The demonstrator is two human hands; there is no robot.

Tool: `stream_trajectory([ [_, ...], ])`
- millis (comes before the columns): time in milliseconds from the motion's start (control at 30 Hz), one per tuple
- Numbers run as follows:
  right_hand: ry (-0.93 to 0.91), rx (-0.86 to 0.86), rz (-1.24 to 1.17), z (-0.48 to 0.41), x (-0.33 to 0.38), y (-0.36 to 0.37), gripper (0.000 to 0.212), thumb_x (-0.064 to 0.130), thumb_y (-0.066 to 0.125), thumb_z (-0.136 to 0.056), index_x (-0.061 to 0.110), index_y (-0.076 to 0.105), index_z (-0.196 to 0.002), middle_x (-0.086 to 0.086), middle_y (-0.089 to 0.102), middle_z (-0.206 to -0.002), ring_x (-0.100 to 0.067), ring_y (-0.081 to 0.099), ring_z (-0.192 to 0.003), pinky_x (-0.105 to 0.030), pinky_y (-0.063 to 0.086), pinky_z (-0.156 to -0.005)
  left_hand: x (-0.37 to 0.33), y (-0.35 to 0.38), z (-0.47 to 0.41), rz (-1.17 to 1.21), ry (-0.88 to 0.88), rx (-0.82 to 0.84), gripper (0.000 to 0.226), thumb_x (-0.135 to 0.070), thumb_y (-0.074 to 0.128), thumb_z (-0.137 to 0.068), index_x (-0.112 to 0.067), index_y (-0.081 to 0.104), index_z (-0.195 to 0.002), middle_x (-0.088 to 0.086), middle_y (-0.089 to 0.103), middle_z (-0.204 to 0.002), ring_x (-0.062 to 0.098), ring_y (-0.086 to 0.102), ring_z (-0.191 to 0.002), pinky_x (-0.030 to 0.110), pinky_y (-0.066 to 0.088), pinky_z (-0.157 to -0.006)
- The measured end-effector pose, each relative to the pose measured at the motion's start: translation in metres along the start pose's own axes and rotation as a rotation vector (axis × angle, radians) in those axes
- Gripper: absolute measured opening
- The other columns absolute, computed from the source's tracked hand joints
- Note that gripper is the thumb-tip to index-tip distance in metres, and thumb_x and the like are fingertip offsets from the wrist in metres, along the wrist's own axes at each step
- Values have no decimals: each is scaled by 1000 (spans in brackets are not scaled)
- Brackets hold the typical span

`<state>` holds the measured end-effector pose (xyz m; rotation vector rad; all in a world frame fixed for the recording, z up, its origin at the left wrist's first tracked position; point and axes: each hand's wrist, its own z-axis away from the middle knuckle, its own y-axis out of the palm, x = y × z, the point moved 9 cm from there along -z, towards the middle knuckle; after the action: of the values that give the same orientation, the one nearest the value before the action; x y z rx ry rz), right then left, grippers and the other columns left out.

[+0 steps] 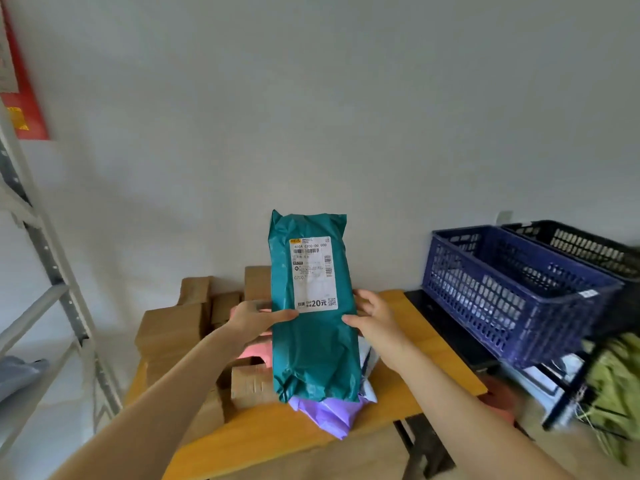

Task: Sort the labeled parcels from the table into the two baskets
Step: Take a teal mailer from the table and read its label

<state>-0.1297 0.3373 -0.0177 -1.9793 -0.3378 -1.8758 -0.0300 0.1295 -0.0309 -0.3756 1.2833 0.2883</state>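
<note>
Teal parcel [311, 355] | held up above the desk [277, 434] | left hand [258, 318] and right hand [372, 318] each pinch a long edge, thumbs in front | long axis vertical, label [313, 271] facing the wearer, print upright | best: hold it steady, read the code, then choose blue basket [512, 296] or black basket [588, 251].

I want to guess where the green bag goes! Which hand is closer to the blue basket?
Right. The right hand grips the green bag on the side facing the blue basket; the left hand grips its other edge, farther away.
</note>
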Motion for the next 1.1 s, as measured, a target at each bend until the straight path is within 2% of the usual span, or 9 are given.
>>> stream_trajectory([
  [67,10,-43,-6,6,-5,-36,60,-5,63,-85,11,42,-139,-2,57,-126,-13,59,-107,-26,52,-86,-6,37,-5,-5,9,59,60,-25,84,-69,-4,59,-120,6,69,-110,23,68,-97,35,56,-83],
  [133,11,-94,-3,12,-9,-75,60,-4,64,-86,13,43,-139,1,57,-123,-7,59,-103,-17,48,-76,-12,77,-10,-9,19,118,55,-24,84,-70,-5,62,-117,5,71,-106,19,70,-92,26,56,-70],
  [233,25,-166,5,23,-18,-133,59,-2,65,-85,15,45,-138,4,59,-119,-1,58,-99,-13,48,-71,-20,135,-17,-14,24,164,61,-23,84,-70,-3,58,-122,7,69,-111,21,70,-92,23,55,-65],
  [333,47,-227,11,31,-28,-194,52,-3,65,-85,14,51,-131,3,62,-114,-5,61,-98,-20,54,-73,-26,200,-21,-6,28,212,61,-21,84,-71,-3,58,-123,7,71,-109,21,70,-91,22,56,-62],
  [467,42,-282,26,39,-36,-275,39,-5,62,-87,22,56,-115,9,64,-104,6,59,-83,-8,47,-54,-34,286,-18,-7,38,263,64,-23,85,-69,-4,58,-124,6,71,-106,21,71,-90,24,58,-63],
  [700,34,-278,87,36,-54,-397,40,-3,62,-88,18,54,-121,6,60,-109,6,55,-87,-8,47,-56,-39,409,-22,-19,14,264,96,-42,85,-50,-6,51,-132,3,69,-109,18,70,-90,24,55,-59],
  [833,46,-303,82,36,-69,-452,43,-2,63,-88,17,54,-125,2,61,-113,1,58,-90,-11,48,-57,-40,466,-26,-41,-7,271,103,-46,84,-49,-7,46,-137,2,67,-111,16,68,-91,24,55,-59],
  [1000,47,-350,34,24,-81,-512,34,-4,63,-87,24,57,-106,11,64,-94,5,64,-73,-10,48,-52,-56,526,-45,-43,18,289,81,-47,84,-47,-16,57,-116,-3,71,-100,14,71,-86,24,56,-60],
  [1100,38,-391,20,4,-83,-548,35,-4,63,-87,26,56,-101,3,67,-99,-5,66,-83,-14,51,-56,-65,564,-65,-39,24,339,64,-44,84,-59,-16,61,-112,-5,75,-95,11,73,-81,22,55,-57],
])
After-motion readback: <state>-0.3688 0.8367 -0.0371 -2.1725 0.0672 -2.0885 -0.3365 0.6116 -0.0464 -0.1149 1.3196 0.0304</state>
